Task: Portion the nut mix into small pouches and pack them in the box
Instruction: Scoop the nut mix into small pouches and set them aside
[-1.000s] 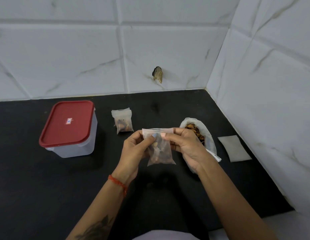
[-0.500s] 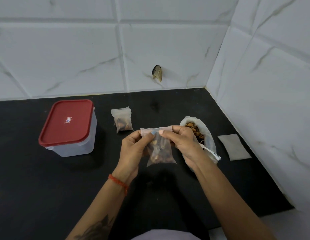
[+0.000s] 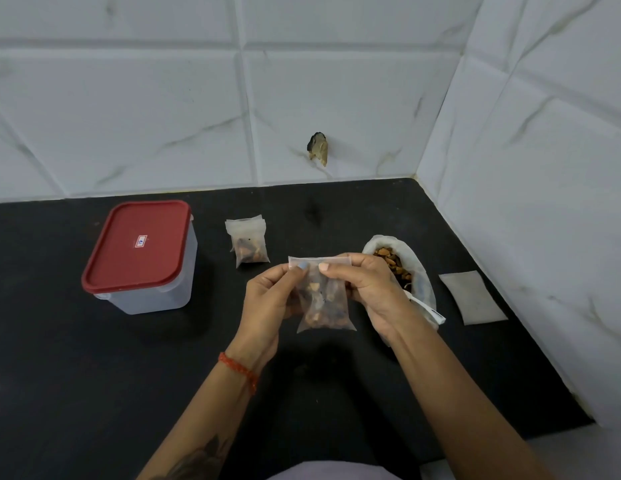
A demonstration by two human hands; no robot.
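Note:
A small clear pouch [image 3: 324, 303] partly filled with nut mix hangs above the black counter, held by both hands at its top strip. My left hand [image 3: 271, 299] pinches the top left corner and my right hand [image 3: 368, 289] pinches the top right. Behind my right hand stands the open bag of nut mix [image 3: 402, 268]. A filled pouch [image 3: 248, 242] lies further back on the counter. The clear box with a red lid [image 3: 139, 254] stands at the left, lid on. An empty flat pouch [image 3: 472, 296] lies at the right near the wall.
White tiled walls meet in a corner at the back right, and a dark chipped hole [image 3: 317, 152] marks the back wall. The black counter [image 3: 94, 375] ends at the right wall and at a front edge near my body.
Both hands and the pouch have stayed almost in place; my fingers have shifted slightly along the pouch's top strip.

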